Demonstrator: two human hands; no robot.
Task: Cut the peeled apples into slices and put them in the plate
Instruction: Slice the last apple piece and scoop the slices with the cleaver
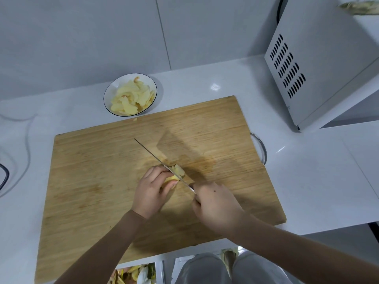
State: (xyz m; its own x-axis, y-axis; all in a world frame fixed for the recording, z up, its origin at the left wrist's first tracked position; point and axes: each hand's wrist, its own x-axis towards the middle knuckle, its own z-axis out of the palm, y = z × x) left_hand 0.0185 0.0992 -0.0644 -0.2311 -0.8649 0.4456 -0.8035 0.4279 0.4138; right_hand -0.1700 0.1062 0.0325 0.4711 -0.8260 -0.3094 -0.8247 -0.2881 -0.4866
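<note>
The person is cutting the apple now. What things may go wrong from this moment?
1. The knife runs right beside the fingers of the left hand, which holds the small apple piece; a slip may cut them.
2. The plate is already quite full of slices, so more may spill onto the counter.

1. I see a white microwave (320, 64) at the right of the worktop (307, 181), its vent slots facing me.
2. A clear container (14, 152) sits at the left edge.
3. Peelings (133, 273) lie below the worktop's near edge.
4. Grey wall tiles (82, 37) stand behind.
</note>
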